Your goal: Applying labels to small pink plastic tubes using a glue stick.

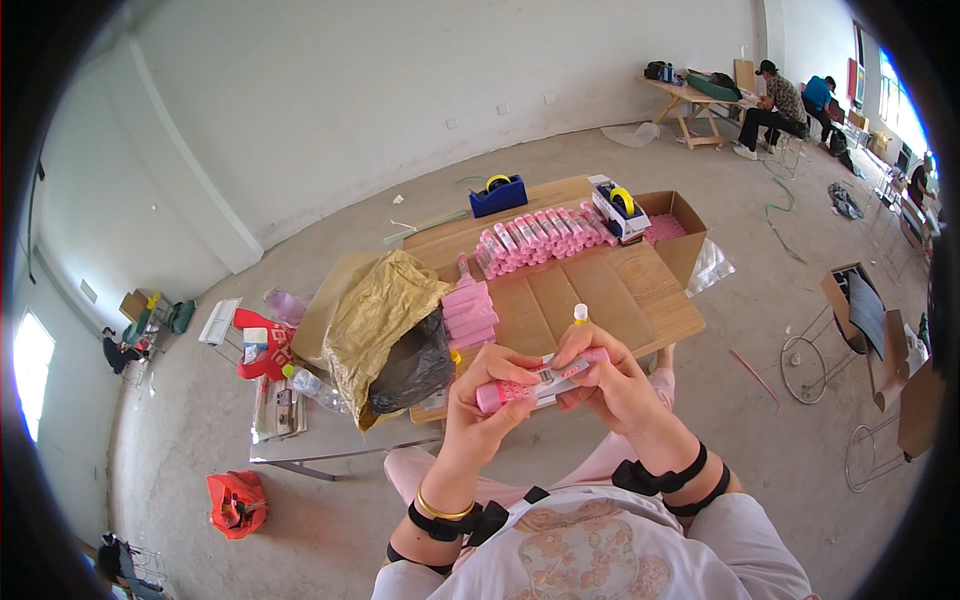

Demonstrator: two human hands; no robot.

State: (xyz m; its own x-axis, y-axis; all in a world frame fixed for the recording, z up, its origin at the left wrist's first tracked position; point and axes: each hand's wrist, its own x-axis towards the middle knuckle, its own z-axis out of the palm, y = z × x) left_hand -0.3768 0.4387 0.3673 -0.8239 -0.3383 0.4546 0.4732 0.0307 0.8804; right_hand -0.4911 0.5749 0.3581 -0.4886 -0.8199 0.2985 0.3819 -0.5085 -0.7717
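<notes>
In front of my body, both hands grip a pink roll [493,397] wrapped partly in a white printed label. My left hand [475,420] closes around its left end. The fingers of my right hand [622,383] pinch the label and the other end, hiding part of it. Just beyond my right fingers shows a small white-capped thing with a yellow lower part [580,314]. Several loose pink rolls [468,312] lie stacked ahead of my left hand. Farther back on the wooden table [650,290] is a long pile of labelled pink rolls [540,238].
Gold and black plastic bags [385,310] bulge at the left of the table. Behind the pile sit a blue tape dispenser [497,197] and another tape dispenser [622,203] on a box. An open cardboard box [683,250] adjoins the right corner. A red bag [238,503] rests on the floor.
</notes>
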